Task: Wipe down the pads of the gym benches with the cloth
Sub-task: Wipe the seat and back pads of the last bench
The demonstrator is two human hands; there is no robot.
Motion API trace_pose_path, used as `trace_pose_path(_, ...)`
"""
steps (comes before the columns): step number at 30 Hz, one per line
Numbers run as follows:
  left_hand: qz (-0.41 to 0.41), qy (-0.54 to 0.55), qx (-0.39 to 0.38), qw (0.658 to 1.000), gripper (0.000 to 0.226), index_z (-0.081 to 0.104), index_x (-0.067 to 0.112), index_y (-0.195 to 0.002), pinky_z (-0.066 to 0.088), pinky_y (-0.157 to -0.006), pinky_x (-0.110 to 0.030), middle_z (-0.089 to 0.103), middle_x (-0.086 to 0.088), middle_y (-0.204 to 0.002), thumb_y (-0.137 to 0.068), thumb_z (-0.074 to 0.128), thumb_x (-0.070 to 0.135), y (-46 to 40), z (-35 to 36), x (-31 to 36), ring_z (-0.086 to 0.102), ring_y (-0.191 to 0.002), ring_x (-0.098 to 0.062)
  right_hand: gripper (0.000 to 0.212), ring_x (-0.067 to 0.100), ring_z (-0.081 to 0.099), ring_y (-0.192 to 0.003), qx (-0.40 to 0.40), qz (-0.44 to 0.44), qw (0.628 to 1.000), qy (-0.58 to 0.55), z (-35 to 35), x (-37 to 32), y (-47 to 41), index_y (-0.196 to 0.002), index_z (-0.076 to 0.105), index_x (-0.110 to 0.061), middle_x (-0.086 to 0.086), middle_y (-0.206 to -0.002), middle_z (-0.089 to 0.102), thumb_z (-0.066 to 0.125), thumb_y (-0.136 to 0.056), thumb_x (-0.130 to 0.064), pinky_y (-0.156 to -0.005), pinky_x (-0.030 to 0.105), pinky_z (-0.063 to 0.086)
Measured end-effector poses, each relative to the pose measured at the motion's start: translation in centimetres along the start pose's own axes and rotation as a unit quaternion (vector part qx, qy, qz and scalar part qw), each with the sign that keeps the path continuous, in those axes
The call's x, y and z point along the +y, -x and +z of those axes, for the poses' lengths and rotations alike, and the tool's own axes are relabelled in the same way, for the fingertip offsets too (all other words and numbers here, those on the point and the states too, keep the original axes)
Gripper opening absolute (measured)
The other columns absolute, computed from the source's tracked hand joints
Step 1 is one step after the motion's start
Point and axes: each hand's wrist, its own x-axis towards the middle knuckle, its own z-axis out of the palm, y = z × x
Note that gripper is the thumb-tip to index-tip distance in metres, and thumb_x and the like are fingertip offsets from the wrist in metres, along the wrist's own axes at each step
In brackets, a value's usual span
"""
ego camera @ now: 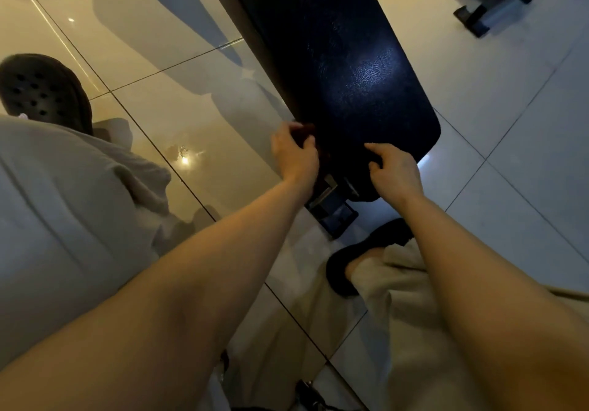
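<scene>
Hands first: my left hand [294, 152] sits at the left edge of the bench pad [344, 69], close to its near end, with the fingers curled round something dark and reddish that I take to be the cloth [307, 130]; it is so dim against the pad that I cannot tell how much of it lies flat. My right hand [395, 168] rests at the near end of the same pad, toward its right corner, fingers bent and fingertips touching the surface; whether they pinch any cloth I cannot tell. The pad is dark blue, long and rounded at the near corners, and runs away from me with a patch of glare near its right edge. Under its near end I see a metal bracket of the bench frame [331, 206] standing on the glossy floor tiles [165, 69]. My feet are in black slippers [366, 251], one just beside the frame, the other far left. At the far right corner of the floor stands the base of another machine [490, 6].
</scene>
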Motion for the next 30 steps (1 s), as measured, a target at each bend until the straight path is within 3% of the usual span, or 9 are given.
trace_pose_path(5, -0.015, -0.019, -0.010, 1.000, 0.024, 0.049, 0.020, -0.106, 0.047, -0.082, -0.025, 0.047, -0.004, -0.124, -0.090, 0.056, 0.003, -0.5, 0.8, 1.0, 0.049, -0.098, -0.015, 0.071, 0.017, 0.012, -0.149, -0.109, 0.001, 0.994, 0.017, 0.7, 0.8, 1.5, -0.154, 0.018, -0.017, 0.001, -0.162, 0.009, 0.045, -0.092, 0.004, -0.119, 0.027, 0.012)
trace_pose_path(10, -0.121, -0.056, -0.116, 0.984, 0.028, 0.047, 0.028, -0.086, 0.057, -0.079, -0.048, 0.059, -0.009, -0.104, -0.085, 0.060, 0.003, 4.1, 2.3, -2.6, 0.061, -0.091, -0.028, 0.075, 0.019, 0.006, -0.149, -0.151, -0.018, 0.986, 0.065, -0.3, 0.7, 1.1, -0.156, 0.008, -0.016, 0.003, -0.163, -0.001, 0.041, -0.091, 0.004, -0.119, 0.030, 0.011)
trace_pose_path(13, -0.096, -0.026, -0.034, 0.994, 0.026, 0.047, 0.028, -0.088, 0.057, -0.080, -0.049, 0.058, -0.008, -0.104, -0.087, 0.058, 0.004, 4.3, 1.6, -1.2, 0.061, -0.095, -0.030, 0.074, 0.020, 0.003, -0.150, -0.179, -0.029, 0.981, 0.073, -0.7, 0.8, 1.0, -0.155, 0.004, -0.014, 0.005, -0.163, -0.004, 0.036, -0.093, 0.006, -0.118, 0.031, 0.008)
trace_pose_path(16, -0.057, -0.020, 0.029, 0.998, 0.026, 0.049, 0.029, -0.095, 0.053, -0.090, -0.046, 0.054, -0.007, -0.115, -0.087, 0.060, 0.006, 1.8, 1.0, 0.5, 0.057, -0.102, -0.027, 0.071, 0.022, 0.003, -0.150, -0.192, -0.032, 0.978, 0.079, -1.2, 1.1, 0.3, -0.155, 0.003, -0.014, 0.005, -0.163, -0.006, 0.032, -0.093, 0.007, -0.119, 0.032, 0.008)
trace_pose_path(20, -0.099, -0.033, 0.026, 0.994, 0.024, 0.049, 0.029, -0.095, 0.055, -0.087, -0.040, 0.055, -0.005, -0.118, -0.089, 0.059, 0.009, 2.1, 2.7, 0.0, 0.059, -0.099, -0.024, 0.071, 0.022, 0.005, -0.150, -0.212, -0.027, 0.972, 0.094, -1.5, 1.0, -0.2, -0.155, 0.003, -0.016, 0.003, -0.163, -0.006, 0.031, -0.094, 0.006, -0.119, 0.033, 0.012)
trace_pose_path(23, -0.174, -0.011, -0.046, 0.984, 0.022, 0.050, 0.022, -0.093, 0.055, -0.073, -0.034, 0.060, -0.008, -0.104, -0.089, 0.060, 0.003, 4.6, 3.7, -3.1, 0.060, -0.092, -0.025, 0.073, 0.020, 0.003, -0.150, -0.232, -0.026, 0.967, 0.101, -1.6, 1.1, -0.2, -0.155, 0.003, -0.017, 0.002, -0.163, -0.006, 0.033, -0.093, 0.007, -0.120, 0.032, 0.011)
trace_pose_path(25, -0.177, 0.046, -0.068, 0.981, 0.020, 0.052, 0.018, -0.093, 0.054, -0.070, -0.032, 0.061, -0.009, -0.098, -0.089, 0.060, 0.000, 6.0, 3.5, -4.2, 0.061, -0.090, -0.025, 0.075, 0.018, 0.003, -0.150, -0.230, -0.022, 0.968, 0.099, -1.7, 1.2, 0.1, -0.155, 0.004, -0.018, 0.000, -0.163, -0.005, 0.033, -0.091, 0.009, -0.120, 0.031, 0.009)
trace_pose_path(28, -0.132, 0.080, 0.028, 0.988, 0.018, 0.054, 0.021, -0.098, 0.051, -0.075, -0.027, 0.062, -0.007, -0.107, -0.091, 0.061, 0.006, 5.0, 2.7, -3.5, 0.060, -0.093, -0.020, 0.075, 0.020, 0.006, -0.149, -0.226, -0.025, 0.968, 0.102, -1.9, 0.5, 0.1, -0.155, 0.006, -0.017, 0.002, -0.163, -0.003, 0.035, -0.091, 0.008, -0.119, 0.030, 0.010)
trace_pose_path(30, -0.083, 0.068, 0.053, 0.993, 0.019, 0.056, 0.024, -0.099, 0.050, -0.079, -0.026, 0.062, -0.006, -0.112, -0.089, 0.064, 0.009, 3.9, 2.5, -2.9, 0.059, -0.098, -0.019, 0.075, 0.023, 0.009, -0.149, -0.224, -0.026, 0.968, 0.111, -2.0, 0.3, 0.1, -0.155, 0.006, -0.015, 0.004, -0.163, -0.002, 0.036, -0.091, 0.007, -0.118, 0.030, 0.013)
